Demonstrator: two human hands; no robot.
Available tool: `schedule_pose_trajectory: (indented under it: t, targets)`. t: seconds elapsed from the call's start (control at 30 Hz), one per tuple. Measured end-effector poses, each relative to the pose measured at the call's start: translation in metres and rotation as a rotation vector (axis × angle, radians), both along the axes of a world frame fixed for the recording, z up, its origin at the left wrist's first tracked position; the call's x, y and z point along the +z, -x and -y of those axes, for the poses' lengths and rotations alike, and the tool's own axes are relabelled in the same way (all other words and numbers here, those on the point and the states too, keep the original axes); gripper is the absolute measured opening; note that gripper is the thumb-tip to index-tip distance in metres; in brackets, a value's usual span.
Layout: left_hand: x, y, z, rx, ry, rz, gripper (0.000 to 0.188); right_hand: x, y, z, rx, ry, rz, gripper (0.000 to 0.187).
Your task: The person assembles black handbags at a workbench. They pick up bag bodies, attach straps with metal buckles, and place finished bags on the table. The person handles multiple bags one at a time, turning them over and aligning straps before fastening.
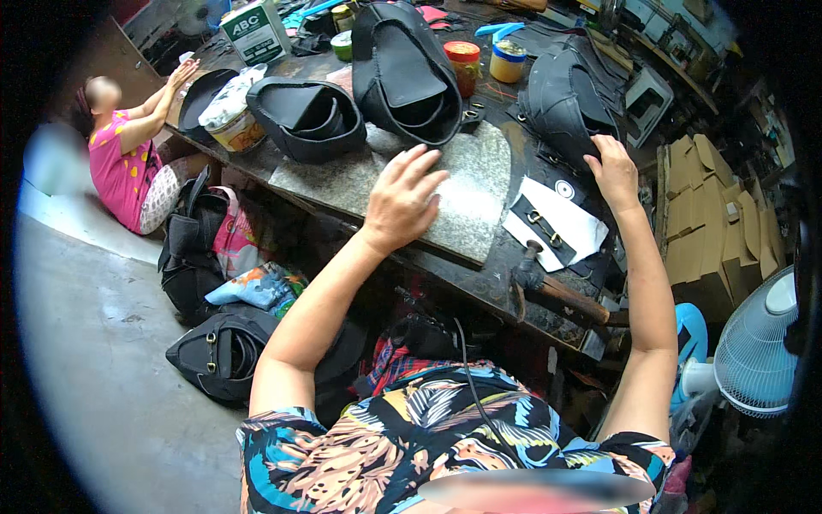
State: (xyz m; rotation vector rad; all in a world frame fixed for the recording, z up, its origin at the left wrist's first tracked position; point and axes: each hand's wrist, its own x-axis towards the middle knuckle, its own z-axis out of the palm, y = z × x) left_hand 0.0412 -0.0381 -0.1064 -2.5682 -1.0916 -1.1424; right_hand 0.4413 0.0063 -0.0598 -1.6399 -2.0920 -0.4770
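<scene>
My left hand [402, 199] is over the grey stone slab [473, 201], fingers stretched and slightly apart, holding nothing. Its fingertips are close to the near end of a large stack of black shoe uppers [402, 68]; whether they touch it I cannot tell. At the right, my right hand [614, 171] pinches the near edge of another stack of black uppers [569, 103]. A smaller nested stack [301, 116] lies left of the large one. Below my right hand, a black strap with gold metal bits [545, 231] rests on white paper [591, 230].
A hammer [556, 295] lies along the table's near edge. Jars [463, 67], a tin [257, 34] and a tub [235, 128] stand farther back. Cardboard [715, 214] and a fan [758, 351] are at right. Another person [124, 163] sits at left; bags [193, 248] lie below.
</scene>
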Motion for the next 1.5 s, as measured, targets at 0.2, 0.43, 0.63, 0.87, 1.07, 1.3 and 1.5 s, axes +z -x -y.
schedule_pose_trajectory:
  t: [0.2, 0.43, 0.63, 0.87, 1.07, 1.3, 1.5]
  targets:
    - [0.015, -0.025, -0.063, 0.271, -0.208, -0.297, 0.049, -0.009, 0.011, 0.001, -0.048, -0.192, 0.067, 0.044]
    - [0.005, -0.008, -0.107, 0.264, -0.229, -0.303, 0.049, -0.01, -0.009, -0.007, -0.054, -0.096, 0.049, 0.041]
    - [0.021, -0.009, -0.062, 0.158, -0.137, -0.145, 0.058, 0.024, -0.029, -0.017, -0.04, -0.097, -0.666, 0.038]
    - [0.015, -0.002, -0.006, -0.171, 0.246, 0.156, 0.047, 0.09, 0.024, 0.074, 0.131, -0.315, -0.413, 0.045]
    - [0.004, -0.012, -0.003, -0.33, 0.398, 0.489, 0.063, 0.048, 0.144, 0.148, 0.334, 0.288, -0.038, 0.045]
    - [0.002, -0.022, -0.007, -0.293, 0.318, 0.12, 0.059, 0.051, 0.109, 0.082, 0.463, -0.026, -0.273, 0.032]
    - [0.001, -0.022, -0.008, -0.312, 0.329, 0.157, 0.06, 0.032, 0.035, 0.003, -0.108, -0.043, -0.02, 0.037]
